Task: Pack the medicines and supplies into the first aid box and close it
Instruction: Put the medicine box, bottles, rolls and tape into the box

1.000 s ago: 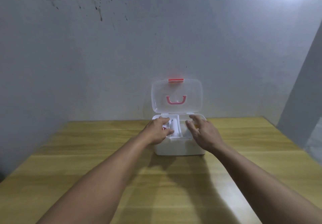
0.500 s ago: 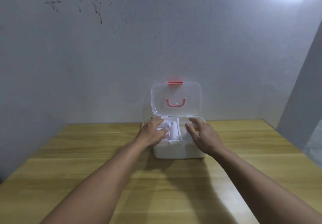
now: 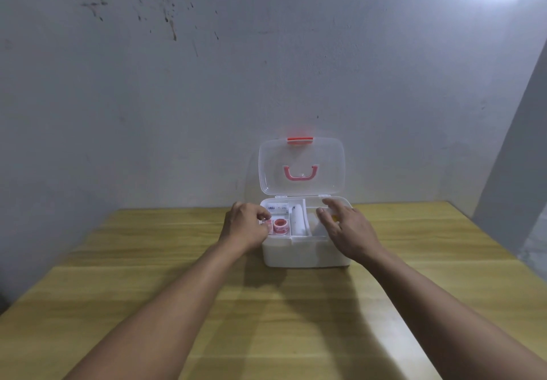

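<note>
A white first aid box [image 3: 305, 254] stands on the wooden table against the wall, its clear lid [image 3: 302, 168] upright with a pink handle and a red latch. Its divided tray holds a pink tape roll [image 3: 279, 225], a white roll [image 3: 298, 221] and a printed white packet [image 3: 278, 208]. My left hand [image 3: 247, 227] rests at the box's left rim, fingers curled around a small pink-patterned item. My right hand [image 3: 344, 228] hovers over the right compartment, fingers spread, hiding most of it; something yellow shows under the fingers.
The wooden table [image 3: 177, 291] runs from the wall to me. A grey stained wall [image 3: 207, 83] stands right behind the box. A grey panel [image 3: 515, 172] rises at the right, beside the table's far right corner.
Both hands have drawn slightly apart over the tray, uncovering the pink tape roll and the white roll. The box and lid have not moved.
</note>
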Motion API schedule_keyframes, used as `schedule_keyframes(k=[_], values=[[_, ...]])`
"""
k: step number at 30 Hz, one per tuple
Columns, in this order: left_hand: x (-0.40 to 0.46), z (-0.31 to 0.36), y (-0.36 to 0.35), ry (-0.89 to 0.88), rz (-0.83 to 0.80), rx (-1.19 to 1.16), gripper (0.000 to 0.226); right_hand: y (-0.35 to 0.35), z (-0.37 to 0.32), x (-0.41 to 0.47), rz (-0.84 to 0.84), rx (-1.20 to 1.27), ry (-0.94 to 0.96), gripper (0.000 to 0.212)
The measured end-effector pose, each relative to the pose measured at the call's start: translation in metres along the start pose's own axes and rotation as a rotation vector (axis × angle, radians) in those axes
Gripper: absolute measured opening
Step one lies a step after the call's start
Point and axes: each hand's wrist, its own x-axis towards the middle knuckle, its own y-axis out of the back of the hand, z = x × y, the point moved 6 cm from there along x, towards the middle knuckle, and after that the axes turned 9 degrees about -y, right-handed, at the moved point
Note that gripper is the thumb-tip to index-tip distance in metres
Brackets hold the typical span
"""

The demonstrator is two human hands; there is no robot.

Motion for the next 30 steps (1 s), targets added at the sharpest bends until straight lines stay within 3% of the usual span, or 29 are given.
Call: schedule_keyframes(k=[7, 12, 17, 26, 30], values=[[0.008, 0.017, -0.005, -0.113, -0.194, 0.131, 0.022, 0.000, -0.001, -0.001, 0.002, -0.009, 0.007, 0.053], [0.009, 0.020, -0.008, -0.081, -0.292, 0.093, 0.025, 0.000, 0.000, 0.000, -0.002, -0.009, 0.001, 0.053], [0.011, 0.024, -0.002, -0.113, -0.265, 0.097, 0.041, 0.000, 0.000, -0.001, -0.002, -0.011, 0.003, 0.054], [0.014, 0.030, -0.005, -0.167, -0.284, 0.134, 0.037, -0.001, 0.000, 0.000, -0.006, -0.013, -0.005, 0.054], [0.016, 0.028, -0.003, -0.136, -0.316, 0.102, 0.052, 0.000, 0.000, 0.000, 0.005, -0.016, -0.007, 0.054]])
